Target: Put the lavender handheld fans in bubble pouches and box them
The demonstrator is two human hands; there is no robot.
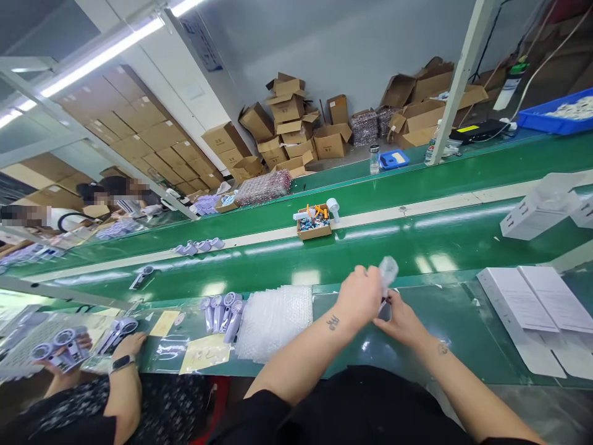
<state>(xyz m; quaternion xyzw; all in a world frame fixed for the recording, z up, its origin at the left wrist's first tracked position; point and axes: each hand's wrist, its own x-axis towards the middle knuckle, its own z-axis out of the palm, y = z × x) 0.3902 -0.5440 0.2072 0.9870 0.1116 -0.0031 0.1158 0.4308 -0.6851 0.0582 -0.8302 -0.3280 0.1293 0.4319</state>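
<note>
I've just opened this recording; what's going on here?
A person holds a small item, apparently in clear bubble wrap, with the left hand and right hand over a green bench. Bubble-wrap sheets and round-headed devices lie to the left, white boxes to the right. Further left, a co-worker's hand holds similar devices.
</note>
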